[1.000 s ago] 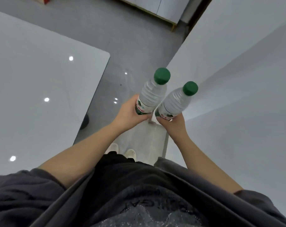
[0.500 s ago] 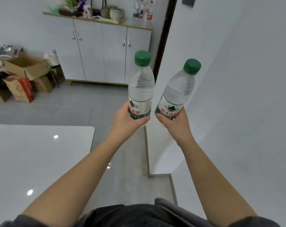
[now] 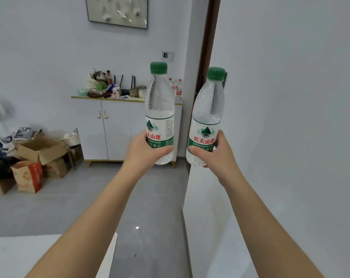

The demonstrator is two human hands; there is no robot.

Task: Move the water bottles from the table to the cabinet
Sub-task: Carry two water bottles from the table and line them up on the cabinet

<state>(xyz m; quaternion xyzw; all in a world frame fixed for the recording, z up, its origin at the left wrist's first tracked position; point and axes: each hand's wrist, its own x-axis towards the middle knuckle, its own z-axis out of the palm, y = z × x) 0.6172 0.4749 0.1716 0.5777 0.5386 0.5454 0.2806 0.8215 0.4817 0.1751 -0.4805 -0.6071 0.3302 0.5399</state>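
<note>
The left bottle (image 3: 159, 109) and right bottle (image 3: 209, 111) have lifted higher before the cabinet (image 3: 116, 133), fingers of left hand (image 3: 143, 152) and right hand (image 3: 221, 155) clamped round them.

2 green-capped bottles (image 3: 159, 109) (image 3: 207, 117), 2 hands (image 3: 144, 152) (image 3: 221, 155) and 1 cabinet (image 3: 116, 133).

Pale walls (image 3: 49, 57), grey floor (image 3: 150, 197), white cabinet (image 3: 118, 129), framed picture (image 3: 118, 11) above, dark door frame (image 3: 207, 57), cardboard boxes (image 3: 39, 149)

Your left grip (image 3: 144, 151) holds the left bottle (image 3: 159, 109) upright, just beside the right bottle (image 3: 208, 117) in your right grip (image 3: 218, 155). Behind them stands the cabinet (image 3: 118, 129), with boxes (image 3: 39, 149) on the floor (image 3: 156, 197) to its left. The surface (image 3: 29, 255) lies lower left.
</note>
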